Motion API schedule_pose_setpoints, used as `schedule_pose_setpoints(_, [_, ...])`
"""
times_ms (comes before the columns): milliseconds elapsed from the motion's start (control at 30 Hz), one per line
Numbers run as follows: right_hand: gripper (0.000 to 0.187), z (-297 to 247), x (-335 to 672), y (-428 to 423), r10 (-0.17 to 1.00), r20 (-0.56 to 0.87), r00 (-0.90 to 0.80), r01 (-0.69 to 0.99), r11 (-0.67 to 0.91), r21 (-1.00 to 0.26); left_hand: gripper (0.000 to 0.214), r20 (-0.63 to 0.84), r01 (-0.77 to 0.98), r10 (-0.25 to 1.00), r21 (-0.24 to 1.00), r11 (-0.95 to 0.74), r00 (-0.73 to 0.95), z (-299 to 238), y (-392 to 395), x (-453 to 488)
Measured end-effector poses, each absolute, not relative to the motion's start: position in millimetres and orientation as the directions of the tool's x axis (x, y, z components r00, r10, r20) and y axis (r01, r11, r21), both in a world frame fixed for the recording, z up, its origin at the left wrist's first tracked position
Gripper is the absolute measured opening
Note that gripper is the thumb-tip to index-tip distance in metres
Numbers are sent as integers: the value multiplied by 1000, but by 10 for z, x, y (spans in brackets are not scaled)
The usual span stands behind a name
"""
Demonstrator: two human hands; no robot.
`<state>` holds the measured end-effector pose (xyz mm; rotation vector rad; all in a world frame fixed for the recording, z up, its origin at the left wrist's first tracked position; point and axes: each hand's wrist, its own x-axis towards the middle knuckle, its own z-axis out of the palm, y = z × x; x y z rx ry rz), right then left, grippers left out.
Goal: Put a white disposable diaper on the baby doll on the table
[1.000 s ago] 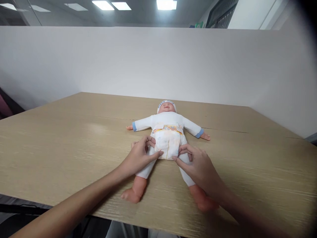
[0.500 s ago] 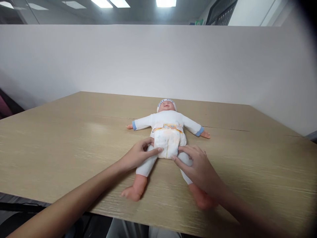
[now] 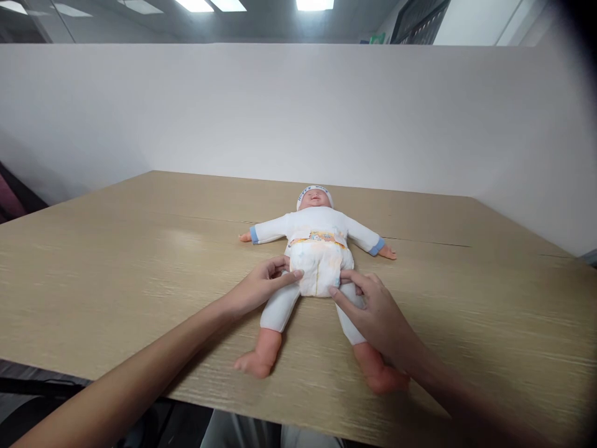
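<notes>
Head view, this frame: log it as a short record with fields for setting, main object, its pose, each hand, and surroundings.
setting: wooden table in front of a white partition
main object: baby doll in a white suit and cap, wearing a diaper
pose: on its back, arms spread, feet toward the camera
left hand: left hand, fingers on the diaper's edge at one hip
right hand: right hand, fingers on the diaper's edge at the other hip
surroundings: ceiling lights above the partition
</notes>
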<state>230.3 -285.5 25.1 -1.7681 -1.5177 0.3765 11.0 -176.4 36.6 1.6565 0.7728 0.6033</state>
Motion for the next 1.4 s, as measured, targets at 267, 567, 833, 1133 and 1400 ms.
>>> schedule_pose_setpoints(267, [33,271,2348,-2817,943,173,284,670,-66,-739,44,-91,148,743,989,-11,663,359,-1753,125])
schedule_pose_setpoints(567, [36,178,2351,-2775,943,178,281,656,-53,-753,42,1,256,777,944,-208,629,413,-1796,137])
schedule_pose_setpoints(833, [38,183,2414,-2705,971,82,222,450,-28,-893,46,-47,165,764,983,-78,643,360,-1743,129])
schedule_pose_setpoints(1133, [45,115,2521,-2652,983,22,180,355,-44,-934,44,-82,27,763,996,84,641,278,-1704,133])
schedule_pose_setpoints(1400, [46,138,2551,-2652,985,3,170,378,-62,-924,41,-91,-10,765,992,126,637,251,-1691,134])
